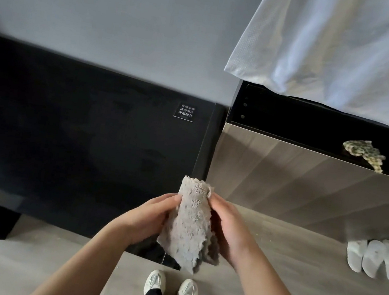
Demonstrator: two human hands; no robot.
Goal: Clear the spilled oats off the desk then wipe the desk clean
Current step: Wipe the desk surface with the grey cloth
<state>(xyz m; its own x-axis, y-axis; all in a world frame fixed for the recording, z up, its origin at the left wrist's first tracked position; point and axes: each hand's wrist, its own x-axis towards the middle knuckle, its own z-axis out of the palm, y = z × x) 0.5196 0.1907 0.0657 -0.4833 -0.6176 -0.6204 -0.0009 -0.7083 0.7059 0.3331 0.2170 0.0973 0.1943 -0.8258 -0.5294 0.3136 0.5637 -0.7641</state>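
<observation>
Black desk (pixel 64 141) w/ small white-text label (pixel 184 112) near back-right corner; wood floor (pixel 295 274) w/ white slippers (pixel 377 263).

near 6 o'clock, the left hand (pixel 151 218) and right hand (pixel 229 229) hold a fuzzy grey cloth (pixel 191 224) upright, gripping its 9 and 3 o'clock edges, over the near edge of the black desk (pixel 76 143). a white-lettered label (pixel 185 112) sits on the desk at 12 o'clock from the cloth; a patterned rag (pixel 365 152) lies on the cabinet (pixel 296 181) toward 2 o'clock, white slippers (pixel 377 260) at 3.
</observation>
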